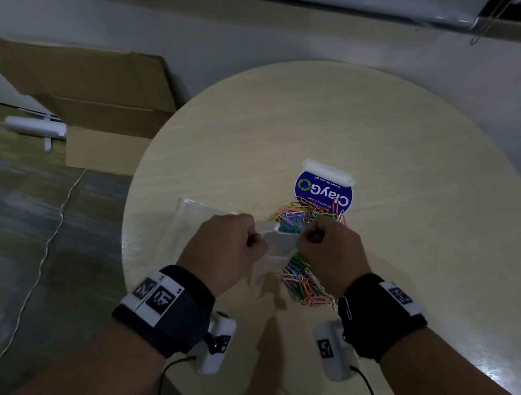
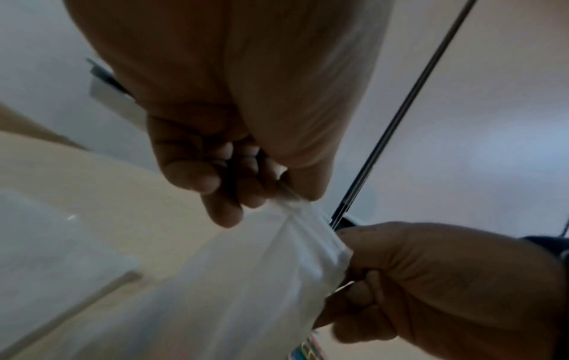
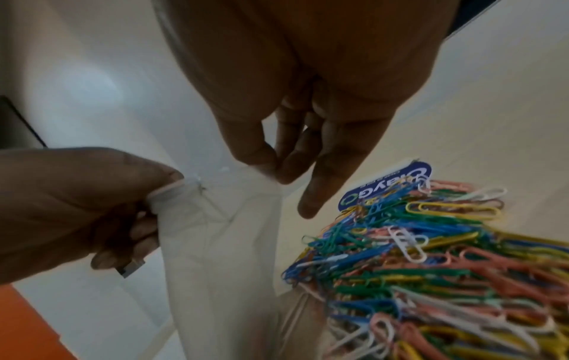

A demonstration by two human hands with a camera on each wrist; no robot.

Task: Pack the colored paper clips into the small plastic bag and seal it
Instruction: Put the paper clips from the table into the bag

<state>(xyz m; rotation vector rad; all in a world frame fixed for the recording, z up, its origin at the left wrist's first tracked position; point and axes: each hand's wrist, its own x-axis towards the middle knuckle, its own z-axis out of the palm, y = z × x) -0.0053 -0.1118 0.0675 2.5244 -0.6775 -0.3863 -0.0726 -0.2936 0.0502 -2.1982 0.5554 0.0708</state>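
A small clear plastic bag (image 1: 275,245) hangs between my two hands above the round table (image 1: 383,129). My left hand (image 1: 254,237) pinches its top left corner, and my right hand (image 1: 307,237) pinches its top right corner. The left wrist view shows the left hand's (image 2: 277,192) fingers curled on the bag's (image 2: 246,280) rim. In the right wrist view, my right hand (image 3: 277,170) pinches the bag (image 3: 221,243) between thumb and fingers. A heap of colored paper clips (image 1: 302,284) lies on the table under and beyond my right hand, filling the right wrist view's right side as the clip heap (image 3: 431,268).
A blue ClayGo pack (image 1: 323,191) lies just beyond the clips. More clear plastic bags (image 1: 189,219) lie flat at the table's left edge. A cardboard box (image 1: 104,107) stands on the floor to the left. One white clip (image 1: 347,310) sticks to my right wristband.
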